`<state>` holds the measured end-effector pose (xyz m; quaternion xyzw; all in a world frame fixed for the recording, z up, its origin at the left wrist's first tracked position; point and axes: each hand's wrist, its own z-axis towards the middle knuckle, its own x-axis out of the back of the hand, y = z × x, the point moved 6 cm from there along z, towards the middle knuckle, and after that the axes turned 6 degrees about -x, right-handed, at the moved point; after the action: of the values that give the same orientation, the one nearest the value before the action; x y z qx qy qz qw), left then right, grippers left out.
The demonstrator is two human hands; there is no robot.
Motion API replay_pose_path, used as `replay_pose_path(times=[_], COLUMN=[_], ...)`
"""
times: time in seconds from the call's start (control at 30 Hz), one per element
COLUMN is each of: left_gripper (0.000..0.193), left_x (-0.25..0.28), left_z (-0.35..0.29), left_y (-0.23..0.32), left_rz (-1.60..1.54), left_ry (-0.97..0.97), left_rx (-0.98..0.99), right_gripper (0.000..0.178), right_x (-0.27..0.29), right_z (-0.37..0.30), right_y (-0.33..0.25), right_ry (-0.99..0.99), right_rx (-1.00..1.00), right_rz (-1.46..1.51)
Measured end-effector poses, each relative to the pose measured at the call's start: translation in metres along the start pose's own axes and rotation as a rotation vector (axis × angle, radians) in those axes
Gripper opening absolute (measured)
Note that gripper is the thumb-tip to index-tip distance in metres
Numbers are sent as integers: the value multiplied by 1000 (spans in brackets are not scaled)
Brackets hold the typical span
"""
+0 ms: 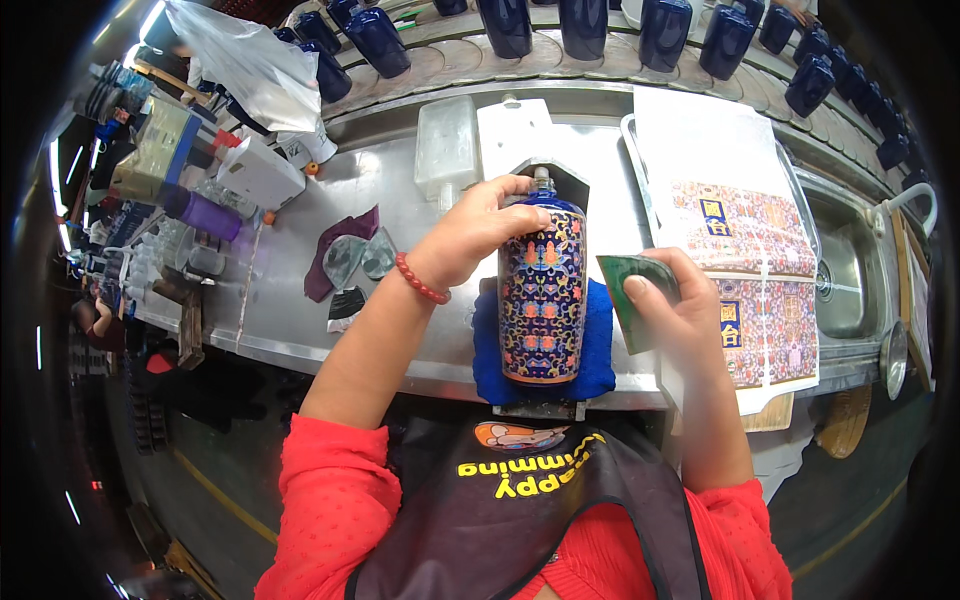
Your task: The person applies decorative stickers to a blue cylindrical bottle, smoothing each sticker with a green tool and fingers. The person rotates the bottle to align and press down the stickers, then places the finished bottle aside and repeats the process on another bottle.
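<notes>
From where I'm standing, a patterned bottle is lying on a blue cloth at the near edge of the bench, neck pointing to 12 o'clock. Left hand is gripping its shoulder at 11, thumb and fingers wrapping round. Right hand is hovering at 3, off the bottle, pinching a green scraper between thumb and fingers. Progress, my judgement: facing side is looking covered and fairly smooth; underside is hiding, can't tell. Seemingly remaining: printed sheets are lying at 3; plain blue bottles are standing around 12.
</notes>
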<state>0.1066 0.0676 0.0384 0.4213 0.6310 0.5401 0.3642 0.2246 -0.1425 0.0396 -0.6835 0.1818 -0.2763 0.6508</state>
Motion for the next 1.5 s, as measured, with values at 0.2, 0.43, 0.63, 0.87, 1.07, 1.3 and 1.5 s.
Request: replay_pose_path(times=[0.2, 0.43, 0.63, 0.87, 1.07, 1.3, 1.5], left_gripper=[77, 72, 67, 71, 69, 74, 73], left_x=[-3, -1, -2, 2, -2, 2, -2], left_z=[-3, -2, -3, -1, -7, -3, -6], left_y=[0, 1, -5, -7, -5, -7, -6], left_rz=[73, -76, 59, -70, 72, -92, 128], left_ry=[21, -72, 64, 21, -10, 9, 59], left_rx=[-37, -19, -40, 9, -133, -48, -85], right_gripper=[18, 23, 33, 58, 79, 84, 85], right_x=[2, 7, 1, -17, -37, -41, -45], right_z=[-20, -33, -46, -55, -62, -62, -61], right_y=[15, 13, 9, 11, 15, 20, 26], right_ry=[28, 41, 4, -63, -123, -137, -151], right_rx=[2, 31, 265, 530, 576, 566, 584], right_rz=[22, -23, -146, -410, -449, -446, -473])
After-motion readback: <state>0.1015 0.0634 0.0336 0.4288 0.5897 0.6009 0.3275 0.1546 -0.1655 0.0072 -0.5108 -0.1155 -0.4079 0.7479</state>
